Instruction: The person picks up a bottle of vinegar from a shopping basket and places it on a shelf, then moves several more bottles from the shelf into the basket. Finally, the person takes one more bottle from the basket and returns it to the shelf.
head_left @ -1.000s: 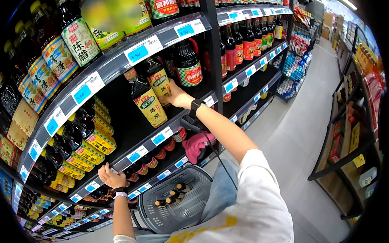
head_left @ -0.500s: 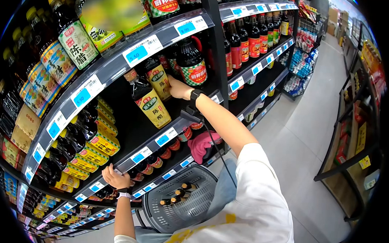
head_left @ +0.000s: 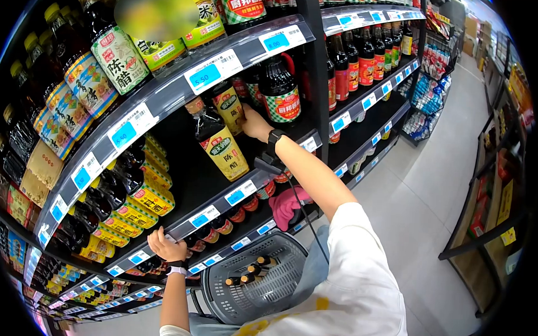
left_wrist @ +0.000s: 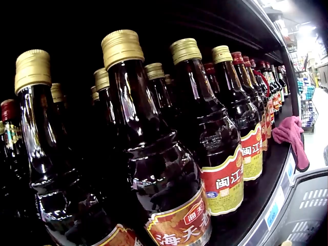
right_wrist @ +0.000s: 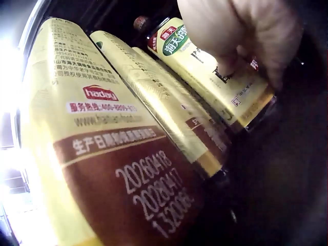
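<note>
Two yellow-labelled vinegar bottles stand on the middle shelf (head_left: 188, 177) in the head view. My right hand (head_left: 257, 125) grips the rear vinegar bottle (head_left: 229, 110) from its right side. The front vinegar bottle (head_left: 225, 149) stands untouched beside it, nearer the shelf edge. In the right wrist view, fingers of the right hand (right_wrist: 241, 36) lie across the held bottle's label (right_wrist: 205, 66), with more yellow-labelled bottles (right_wrist: 102, 138) close by. My left hand (head_left: 167, 246) rests on the shelf's front edge, near the cooking-wine bottles (head_left: 152, 193). It holds no bottle.
A grey basket (head_left: 296, 246) with several bottles sits below the shelf. A pink cloth (head_left: 286, 207) hangs by the lower shelf. A red-handled bottle (head_left: 280, 91) stands right of my right hand. Gold-capped bottles (left_wrist: 164, 174) fill the shelf below. The aisle floor (head_left: 398, 214) runs along the right.
The head view has shifted slightly, so the shelves and basket appear farther right. My right hand stays at the rear vinegar bottle and my left hand at the shelf edge.
</note>
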`<control>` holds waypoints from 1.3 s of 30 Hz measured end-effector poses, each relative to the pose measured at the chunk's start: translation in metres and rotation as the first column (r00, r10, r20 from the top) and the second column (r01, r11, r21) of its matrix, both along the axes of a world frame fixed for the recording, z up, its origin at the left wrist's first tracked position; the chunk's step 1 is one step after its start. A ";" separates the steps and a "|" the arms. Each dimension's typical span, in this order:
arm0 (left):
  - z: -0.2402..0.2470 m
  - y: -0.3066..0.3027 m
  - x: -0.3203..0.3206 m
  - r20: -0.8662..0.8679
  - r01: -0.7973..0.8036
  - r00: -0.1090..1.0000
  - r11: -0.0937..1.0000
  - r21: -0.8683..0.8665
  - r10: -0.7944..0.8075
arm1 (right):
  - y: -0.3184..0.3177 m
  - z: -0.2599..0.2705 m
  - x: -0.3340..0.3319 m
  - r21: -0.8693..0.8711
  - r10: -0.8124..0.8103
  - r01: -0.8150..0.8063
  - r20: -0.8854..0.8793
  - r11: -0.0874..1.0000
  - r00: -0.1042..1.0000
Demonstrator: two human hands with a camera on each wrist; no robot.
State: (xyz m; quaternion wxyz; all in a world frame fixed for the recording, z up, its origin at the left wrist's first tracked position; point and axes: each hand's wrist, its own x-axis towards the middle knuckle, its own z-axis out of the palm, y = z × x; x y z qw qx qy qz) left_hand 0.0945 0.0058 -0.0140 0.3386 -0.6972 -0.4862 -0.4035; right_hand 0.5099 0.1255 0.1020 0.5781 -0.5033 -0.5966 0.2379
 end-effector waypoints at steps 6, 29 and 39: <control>0.001 0.000 0.001 -0.004 0.006 1.000 1.000 0.020 -0.006 | 0.016 -0.019 0.000 0.104 -0.054 0.059 -0.050 0.993 0.997; 0.002 -0.001 0.002 0.001 0.015 1.000 0.999 0.037 -0.015 | 0.003 -0.026 -0.011 0.206 -0.530 0.507 0.074 0.837 0.845; 0.001 0.000 0.001 0.011 0.046 0.999 0.998 0.041 -0.046 | -0.019 -0.031 -0.019 0.192 -0.188 0.173 0.060 0.966 0.980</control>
